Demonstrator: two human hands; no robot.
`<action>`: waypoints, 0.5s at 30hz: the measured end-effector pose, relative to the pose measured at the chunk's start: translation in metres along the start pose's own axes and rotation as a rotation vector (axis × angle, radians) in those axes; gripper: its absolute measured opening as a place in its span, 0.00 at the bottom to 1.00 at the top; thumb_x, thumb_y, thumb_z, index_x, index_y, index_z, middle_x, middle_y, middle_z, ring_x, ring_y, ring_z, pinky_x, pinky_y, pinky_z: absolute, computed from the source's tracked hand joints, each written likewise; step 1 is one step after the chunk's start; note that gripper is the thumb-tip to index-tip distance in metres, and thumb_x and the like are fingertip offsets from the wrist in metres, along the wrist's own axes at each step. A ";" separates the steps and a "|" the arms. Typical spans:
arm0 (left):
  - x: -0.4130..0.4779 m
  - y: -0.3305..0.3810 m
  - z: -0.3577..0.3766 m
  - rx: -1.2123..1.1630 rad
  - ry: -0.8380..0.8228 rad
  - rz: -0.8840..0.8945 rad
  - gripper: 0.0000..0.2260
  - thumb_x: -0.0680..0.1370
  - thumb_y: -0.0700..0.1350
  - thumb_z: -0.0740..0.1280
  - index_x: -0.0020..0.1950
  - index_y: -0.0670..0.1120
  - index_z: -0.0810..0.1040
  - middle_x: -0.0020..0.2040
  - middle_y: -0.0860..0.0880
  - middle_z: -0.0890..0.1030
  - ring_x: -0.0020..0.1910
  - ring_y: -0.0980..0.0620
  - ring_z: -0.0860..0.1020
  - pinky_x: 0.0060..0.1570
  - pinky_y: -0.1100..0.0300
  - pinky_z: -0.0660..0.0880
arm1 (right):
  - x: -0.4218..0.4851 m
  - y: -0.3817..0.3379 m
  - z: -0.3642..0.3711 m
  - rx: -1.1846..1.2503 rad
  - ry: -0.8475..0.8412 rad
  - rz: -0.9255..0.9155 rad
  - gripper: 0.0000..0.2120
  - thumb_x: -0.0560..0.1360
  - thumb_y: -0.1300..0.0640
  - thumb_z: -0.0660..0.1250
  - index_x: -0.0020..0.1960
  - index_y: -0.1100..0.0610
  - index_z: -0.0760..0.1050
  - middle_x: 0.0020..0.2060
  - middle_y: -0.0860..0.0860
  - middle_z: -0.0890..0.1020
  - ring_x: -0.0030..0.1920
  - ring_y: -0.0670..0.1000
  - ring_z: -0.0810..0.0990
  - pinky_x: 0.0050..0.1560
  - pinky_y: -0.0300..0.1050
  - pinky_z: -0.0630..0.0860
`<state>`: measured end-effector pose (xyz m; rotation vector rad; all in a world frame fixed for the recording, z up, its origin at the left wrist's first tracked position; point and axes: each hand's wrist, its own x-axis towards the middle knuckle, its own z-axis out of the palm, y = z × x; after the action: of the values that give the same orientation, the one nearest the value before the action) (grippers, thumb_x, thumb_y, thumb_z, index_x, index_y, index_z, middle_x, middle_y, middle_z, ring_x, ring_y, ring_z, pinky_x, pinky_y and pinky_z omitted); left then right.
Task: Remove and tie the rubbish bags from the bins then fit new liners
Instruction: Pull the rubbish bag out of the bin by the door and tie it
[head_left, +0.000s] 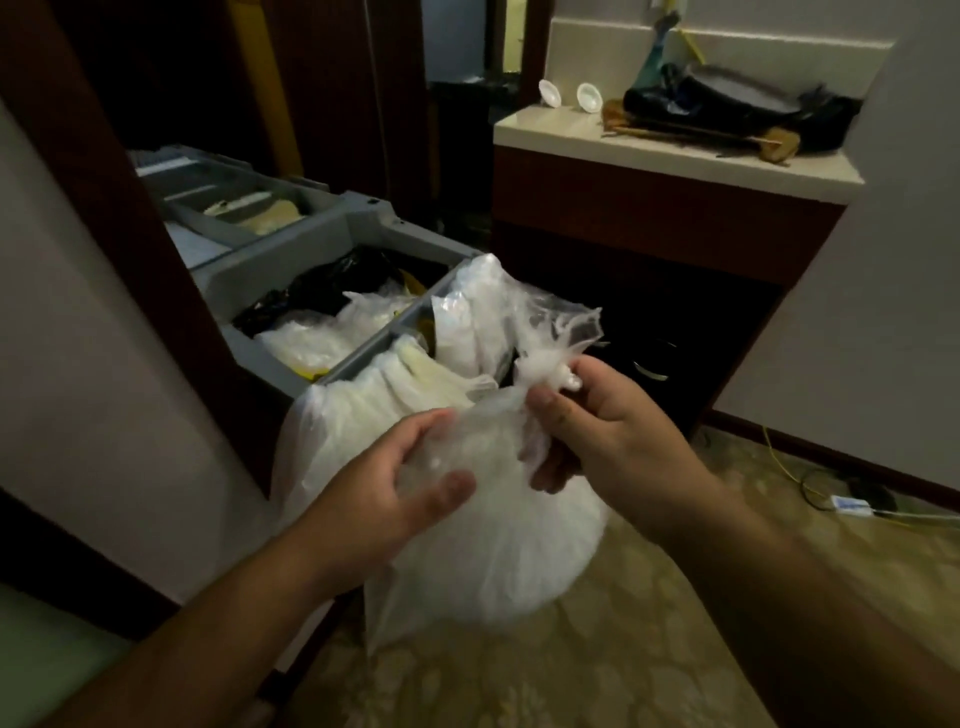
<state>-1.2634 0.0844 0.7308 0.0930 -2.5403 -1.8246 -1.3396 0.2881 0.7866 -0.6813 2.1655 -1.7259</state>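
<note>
Head view: I see the rubbish bag (498, 519) held upright off the floor by the cart's (363, 228) near corner, its twisted neck (540, 371) pinched uppermost in my right hand (613, 431), my left hand (395, 488) curled round the belly below.

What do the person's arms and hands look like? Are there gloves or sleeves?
No gloves and no sleeves in sight. The left hand and right hand are bare, and so are the left forearm and right forearm, right to the picture's edge. I see no watch, ring or bracelet. The picture is dim, so tiny things could be missed.
</note>
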 end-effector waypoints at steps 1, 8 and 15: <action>0.007 0.002 -0.002 0.005 -0.007 -0.020 0.38 0.57 0.76 0.71 0.65 0.71 0.66 0.60 0.72 0.75 0.59 0.69 0.75 0.54 0.67 0.76 | 0.014 0.001 -0.002 0.082 -0.001 0.001 0.08 0.81 0.52 0.62 0.54 0.56 0.75 0.39 0.56 0.84 0.36 0.55 0.84 0.39 0.49 0.82; 0.090 0.010 -0.017 0.021 0.127 -0.041 0.38 0.61 0.59 0.79 0.66 0.68 0.64 0.54 0.66 0.78 0.54 0.63 0.79 0.39 0.72 0.77 | 0.109 0.003 -0.018 0.658 -0.028 0.082 0.17 0.76 0.51 0.64 0.61 0.58 0.76 0.41 0.56 0.82 0.42 0.53 0.83 0.46 0.51 0.79; 0.207 0.017 -0.029 -0.034 0.225 0.048 0.17 0.64 0.61 0.74 0.49 0.60 0.76 0.43 0.62 0.83 0.44 0.68 0.80 0.39 0.72 0.75 | 0.197 -0.003 -0.073 -0.086 0.217 -0.042 0.04 0.80 0.53 0.66 0.51 0.53 0.77 0.39 0.50 0.83 0.38 0.49 0.82 0.41 0.45 0.78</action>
<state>-1.4694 0.0508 0.7516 0.2208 -2.3387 -1.7304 -1.5426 0.2442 0.8205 -0.5885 2.3985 -1.8117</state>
